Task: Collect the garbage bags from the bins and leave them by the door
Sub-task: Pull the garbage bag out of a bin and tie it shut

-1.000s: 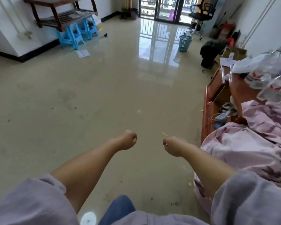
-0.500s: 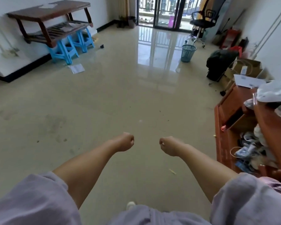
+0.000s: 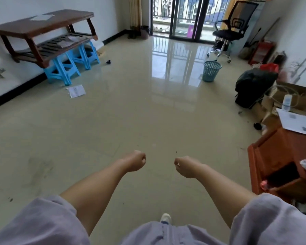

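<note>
Bright daylight from the balcony door [image 3: 177, 16] glares on the floor [image 3: 173, 55]; edges bend, slightly soft.

Home living room, balcony doors [image 3: 177, 16] (cluttered)

No text is legible (printed papers [image 3: 299, 122] too blurred).

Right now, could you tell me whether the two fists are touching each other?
Apart. The head view shows bare floor plainly between the left hand and the right hand; both are closed into fists and hold nothing.
</note>
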The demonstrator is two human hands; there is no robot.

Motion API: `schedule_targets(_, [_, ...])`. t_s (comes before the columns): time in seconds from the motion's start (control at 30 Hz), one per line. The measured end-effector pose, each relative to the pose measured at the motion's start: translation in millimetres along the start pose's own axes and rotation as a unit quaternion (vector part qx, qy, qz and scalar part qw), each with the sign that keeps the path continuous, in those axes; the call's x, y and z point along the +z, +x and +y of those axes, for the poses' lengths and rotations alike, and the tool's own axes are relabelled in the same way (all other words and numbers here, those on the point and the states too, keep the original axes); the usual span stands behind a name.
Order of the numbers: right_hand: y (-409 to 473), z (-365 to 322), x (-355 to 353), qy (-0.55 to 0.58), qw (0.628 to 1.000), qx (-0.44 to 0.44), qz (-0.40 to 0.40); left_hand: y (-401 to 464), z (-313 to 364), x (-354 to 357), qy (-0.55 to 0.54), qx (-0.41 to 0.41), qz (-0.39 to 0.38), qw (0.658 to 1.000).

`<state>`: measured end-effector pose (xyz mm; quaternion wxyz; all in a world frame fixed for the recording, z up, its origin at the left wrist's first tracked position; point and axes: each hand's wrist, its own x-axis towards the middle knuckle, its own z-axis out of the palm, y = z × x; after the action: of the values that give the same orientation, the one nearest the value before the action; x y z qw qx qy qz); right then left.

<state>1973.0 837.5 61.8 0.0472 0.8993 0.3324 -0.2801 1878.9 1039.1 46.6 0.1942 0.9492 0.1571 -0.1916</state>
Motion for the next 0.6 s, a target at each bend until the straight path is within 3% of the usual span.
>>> schedule_targets(0.2, [128.2, 49.5, -87.4, -0.028, 1.0, -0.006, -0.012, 125.5, 10.6, -69.3, -0.017, -0.009, 0.01, 1.0])
schedule_targets(0.6, [410.3, 76.2, -223.7, -0.024, 0.998, -0.016, -0.051, 403.3, -40.3, -187.7, 0.003, -0.03, -0.059, 0.998])
